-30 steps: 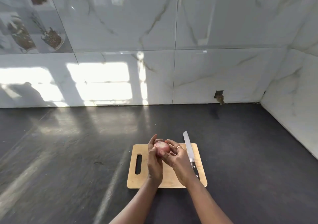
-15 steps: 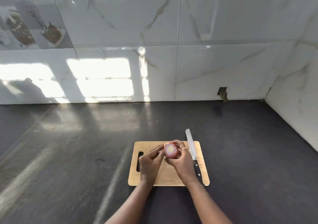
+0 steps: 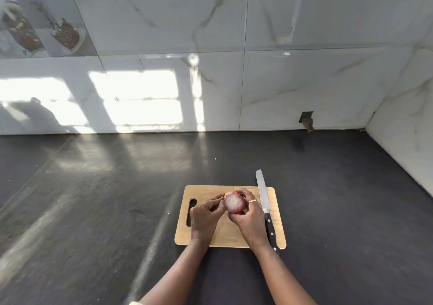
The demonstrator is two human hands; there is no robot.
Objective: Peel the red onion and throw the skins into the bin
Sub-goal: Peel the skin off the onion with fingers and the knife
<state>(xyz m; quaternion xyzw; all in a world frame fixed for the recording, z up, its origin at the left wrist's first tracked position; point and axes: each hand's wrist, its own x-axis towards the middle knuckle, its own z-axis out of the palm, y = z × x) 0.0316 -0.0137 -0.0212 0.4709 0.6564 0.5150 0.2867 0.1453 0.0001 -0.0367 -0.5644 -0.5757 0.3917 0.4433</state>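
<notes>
Both hands' grip closed on red onion (image 3: 234,202), right hand (image 3: 249,218), left hand (image 3: 205,215), above cutting board (image 3: 234,236)

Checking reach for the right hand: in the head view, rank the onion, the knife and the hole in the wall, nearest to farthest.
From the right hand:
1. Onion, held in it.
2. Knife, just to its right on the board.
3. Wall hole, far back right.

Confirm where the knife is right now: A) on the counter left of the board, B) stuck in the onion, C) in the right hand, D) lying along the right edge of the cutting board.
D: the knife lies untouched along the right edge of the cutting board, while both hands hold the red onion.
</notes>
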